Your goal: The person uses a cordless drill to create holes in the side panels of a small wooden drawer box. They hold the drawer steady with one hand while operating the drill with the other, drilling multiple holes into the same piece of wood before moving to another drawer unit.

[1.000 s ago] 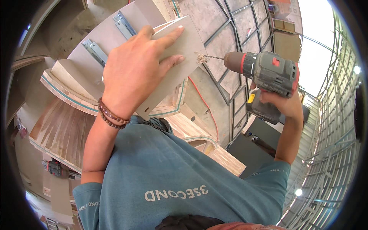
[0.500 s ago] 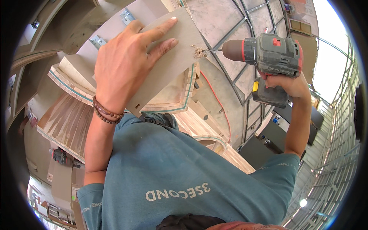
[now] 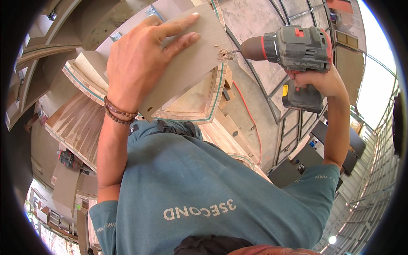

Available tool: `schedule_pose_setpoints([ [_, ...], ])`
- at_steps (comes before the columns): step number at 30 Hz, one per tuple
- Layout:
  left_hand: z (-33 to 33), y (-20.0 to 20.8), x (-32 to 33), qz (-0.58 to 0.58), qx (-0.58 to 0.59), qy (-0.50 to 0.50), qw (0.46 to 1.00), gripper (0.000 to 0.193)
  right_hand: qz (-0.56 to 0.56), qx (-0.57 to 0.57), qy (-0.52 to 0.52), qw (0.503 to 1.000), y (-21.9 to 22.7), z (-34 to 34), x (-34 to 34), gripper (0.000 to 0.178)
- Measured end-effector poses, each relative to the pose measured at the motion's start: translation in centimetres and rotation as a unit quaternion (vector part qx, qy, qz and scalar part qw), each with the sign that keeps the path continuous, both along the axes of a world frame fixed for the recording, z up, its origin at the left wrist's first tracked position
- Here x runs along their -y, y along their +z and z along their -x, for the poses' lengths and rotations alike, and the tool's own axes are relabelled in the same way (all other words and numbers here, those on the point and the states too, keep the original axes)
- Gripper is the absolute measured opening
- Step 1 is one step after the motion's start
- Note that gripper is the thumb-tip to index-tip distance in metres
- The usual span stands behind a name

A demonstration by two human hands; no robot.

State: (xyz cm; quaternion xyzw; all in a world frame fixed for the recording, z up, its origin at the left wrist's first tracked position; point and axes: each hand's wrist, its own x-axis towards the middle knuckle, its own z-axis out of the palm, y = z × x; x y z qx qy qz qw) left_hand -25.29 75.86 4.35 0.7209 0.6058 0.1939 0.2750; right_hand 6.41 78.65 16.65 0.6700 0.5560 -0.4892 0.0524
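My left hand (image 3: 138, 63) lies on a grey-beige panel (image 3: 187, 72). Its index finger and thumb stretch across the face, while the other fingers bend over the far-left edge, their tips hidden. In my right hand (image 3: 316, 80) is a black and red cordless drill (image 3: 304, 49), gripped by its handle. The thin bit (image 3: 234, 51) points left at the panel's right end. Wood shavings (image 3: 224, 53) sit around a hole there; whether the bit tip touches it I cannot tell. Beneath the panel is a curved wooden frame (image 3: 216, 91) with a teal stripe along its edge.
A striped, curved wooden piece (image 3: 74, 127) stands at the left, with another drill (image 3: 67, 158) beyond it. Metal hinges (image 3: 154, 12) are on a panel at the far side. Right of the frame, an orange cable (image 3: 246, 106) crosses the floor near dark metal bars (image 3: 255, 76).
The drill has shifted slightly up and to the left in view, closer to the shavings. My left hand keeps its place on the panel. The whole view has shifted a little.
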Motion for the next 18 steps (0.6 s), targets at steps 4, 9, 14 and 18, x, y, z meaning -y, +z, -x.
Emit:
schedule_pose_setpoints([
  [4, 0.2, -0.2, -0.1, -0.006, -0.008, -0.009, 1.0, 0.037, -0.087, 0.024, 0.092, 0.992, 0.7, 0.3, -0.4, 0.04],
  [9, 0.3, -0.6, 0.1, -0.037, 0.012, -0.01, 0.999, 0.037, -0.143, 0.017, 0.096, 0.985, 1.7, 1.3, -0.3, 0.043],
  [14, 0.3, -0.1, -0.3, 0.007, -0.001, -0.014, 1.0, 0.038, 0.041, -0.003, 0.002, 0.999, 0.9, -1.6, -2.1, 0.03],
  [18, 0.1, 0.2, -0.2, 0.011, -0.006, -0.005, 1.0, 0.039, 0.074, -0.089, -0.045, 0.992, -2.4, -3.2, -1.9, 0.034],
])
